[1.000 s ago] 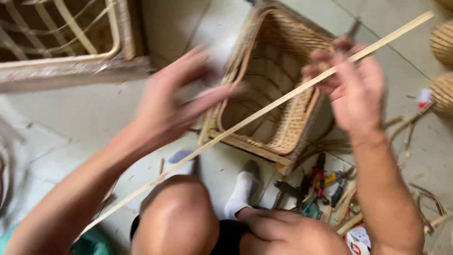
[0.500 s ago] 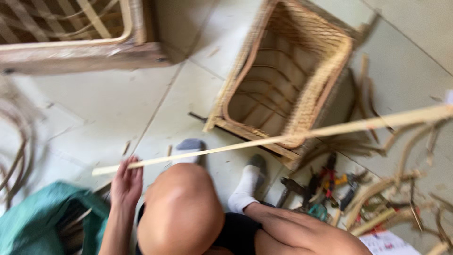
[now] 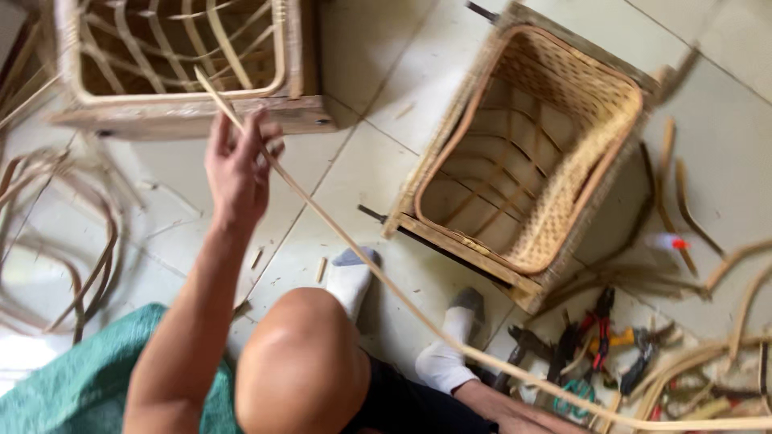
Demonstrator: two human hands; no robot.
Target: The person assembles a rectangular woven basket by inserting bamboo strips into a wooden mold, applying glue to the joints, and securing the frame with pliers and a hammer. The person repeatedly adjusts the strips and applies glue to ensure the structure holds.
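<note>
Pinching the long cane strip [image 3: 362, 257] near its end, your left hand [image 3: 237, 173] grips something light, springy; hold nearer mid-length.

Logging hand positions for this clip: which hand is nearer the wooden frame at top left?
Left. The left hand holds the long cane strip just below the wooden frame. The right hand is out of view; only its forearm shows at the bottom.

The basket [image 3: 531, 161] lies on the floor [image 3: 370, 96], right of the frame [image 3: 177, 64]. The tools [image 3: 595, 345] lie before the basket. The strip [image 3: 362, 257] runs between them.
</note>
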